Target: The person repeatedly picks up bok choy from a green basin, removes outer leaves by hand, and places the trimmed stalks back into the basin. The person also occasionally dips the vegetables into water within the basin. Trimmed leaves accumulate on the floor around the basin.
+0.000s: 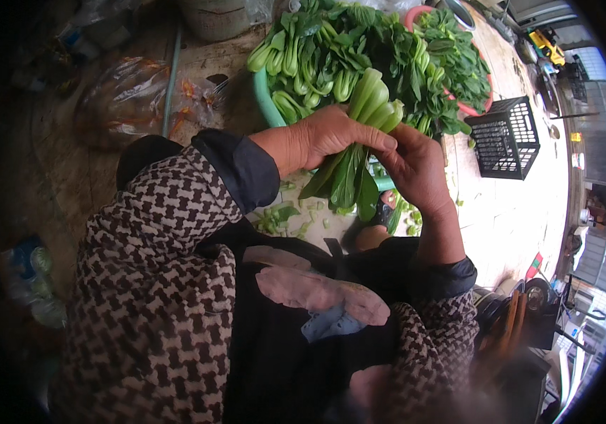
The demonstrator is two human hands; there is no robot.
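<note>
A head of bok choy (pixel 369 100) is held up in front of me, its pale stalk base upward and its green leaves hanging down. My left hand (pixel 324 137) grips it around the middle, thumb across the stalks. From the other side, the fingers of my right hand (pixel 417 167) pinch at its outer stalks, near my left thumb; the fingertips are partly hidden. Just beyond both hands, a green plastic tub (pixel 268 100) is heaped with more bok choy (pixel 313 58). Trimmed leaves and stalk pieces (pixel 276 217) lie on the floor below.
Behind the tub at right is a red basin (pixel 485 103) piled with leafy greens (pixel 448 47). A black plastic crate (pixel 507 138) stands on the pale floor. At left lie a clear plastic bag (pixel 128 95) and a thin pole (pixel 172 79). Household items line the right side.
</note>
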